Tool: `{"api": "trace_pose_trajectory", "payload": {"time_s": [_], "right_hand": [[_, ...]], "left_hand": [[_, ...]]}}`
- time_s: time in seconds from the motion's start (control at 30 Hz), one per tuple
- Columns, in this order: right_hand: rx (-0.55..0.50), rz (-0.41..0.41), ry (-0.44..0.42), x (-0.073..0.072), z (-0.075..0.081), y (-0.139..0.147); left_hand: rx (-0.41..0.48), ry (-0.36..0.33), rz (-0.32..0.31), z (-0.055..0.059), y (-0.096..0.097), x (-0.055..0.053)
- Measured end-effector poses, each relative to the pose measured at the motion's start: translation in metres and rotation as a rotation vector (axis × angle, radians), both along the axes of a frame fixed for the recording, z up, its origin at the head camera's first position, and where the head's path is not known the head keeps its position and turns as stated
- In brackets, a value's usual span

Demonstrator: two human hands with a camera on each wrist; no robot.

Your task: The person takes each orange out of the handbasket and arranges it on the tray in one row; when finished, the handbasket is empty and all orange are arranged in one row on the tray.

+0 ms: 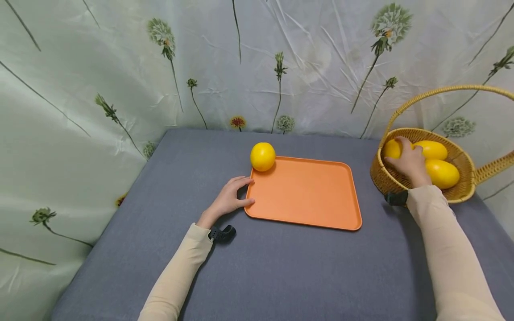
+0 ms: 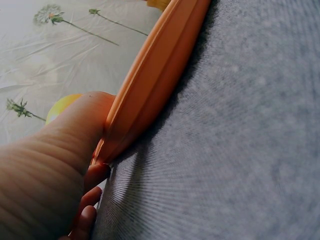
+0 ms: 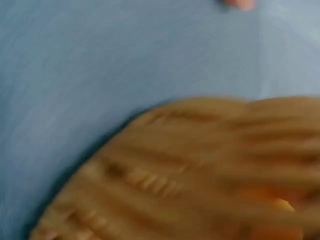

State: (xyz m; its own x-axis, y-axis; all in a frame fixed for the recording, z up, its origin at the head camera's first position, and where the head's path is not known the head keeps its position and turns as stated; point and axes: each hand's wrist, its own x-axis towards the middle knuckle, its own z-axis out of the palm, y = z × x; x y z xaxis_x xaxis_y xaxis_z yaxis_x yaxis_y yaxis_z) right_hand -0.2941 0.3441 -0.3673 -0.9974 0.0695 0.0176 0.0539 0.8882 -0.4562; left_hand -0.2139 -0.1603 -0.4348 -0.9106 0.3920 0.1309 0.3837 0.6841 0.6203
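In the head view my left hand [image 1: 229, 196] is at the left edge of an orange tray [image 1: 305, 191], its thumb and fingers holding the rim. From the left wrist, the thumb [image 2: 95, 112] lies over the tray's rim [image 2: 145, 85], with the other fingers partly hidden behind. A round yellow fruit [image 1: 263, 157] sits at the tray's far left corner. Reaching into a wicker basket [image 1: 385, 178], my right hand [image 1: 411, 165] grips a yellow fruit [image 1: 391, 149] with curled fingers. Two more smooth oval yellow fruits [image 1: 442, 174] lie beside it. The right wrist view is blurred, showing mostly basket wall [image 3: 165, 165].
The basket's tall arched handle [image 1: 449, 89] rises over the right side. A grey cloth-covered table [image 1: 301, 272] bears everything. Behind and to the left hangs a pale curtain [image 1: 321, 67] printed with dandelions.
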Motion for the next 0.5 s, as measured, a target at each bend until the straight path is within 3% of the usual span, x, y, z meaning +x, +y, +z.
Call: {"api": "trace_pose_trajectory", "payload": {"time_s": [0.5], "right_hand": [[-0.030, 0.012, 0.044, 0.0044, -0.0003, 0.0019]], "left_hand": [[-0.008, -0.007, 0.007, -0.0003, -0.0003, -0.0004]]}}
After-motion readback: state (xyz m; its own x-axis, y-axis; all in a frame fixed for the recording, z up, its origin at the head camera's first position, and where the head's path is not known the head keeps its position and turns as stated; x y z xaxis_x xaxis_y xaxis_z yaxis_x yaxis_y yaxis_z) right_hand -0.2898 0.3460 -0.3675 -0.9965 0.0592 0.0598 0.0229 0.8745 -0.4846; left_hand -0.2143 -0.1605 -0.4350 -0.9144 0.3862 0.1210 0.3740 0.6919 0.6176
